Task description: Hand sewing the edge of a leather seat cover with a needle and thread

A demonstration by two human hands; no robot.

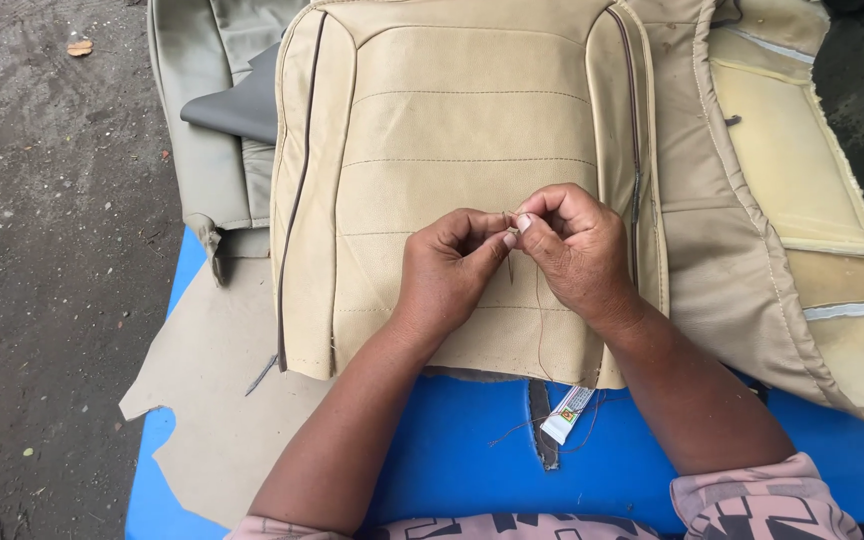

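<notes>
Leftmost lies rough grey ground [42, 250] with a dry leaf [79, 46] on it, then the edge of a blue table [472, 470] where a flat piece of tan backing material [212, 420] hangs over the corner. Above that sits a grey-green seat cover [214, 130] with a dark grey flap.

Centre stage is the beige seat cover [462, 130], face up on the table, its quilted seams running across and dark piping down both sides. Over its lower half the left hand [449, 265] has its fingers curled shut, pinching what looks like a needle or the end of a thread [540, 330] — too fine to be sure which. The right hand [574, 250] meets it thumb to thumb, its fingers likewise closed in a pinch on the same fine thing. A dark reddish thread trails down from the fingertips across the cover to the blue surface, near a small white label [567, 413].

By the look of it, the stitching is at the threading or knotting point; the cover's panels already seem sewn together, and I cannot tell what seam remains.

Further right, another cover [752, 280] lies inside out — yellow foam lining [792, 150] showing. No containers are in view.
</notes>
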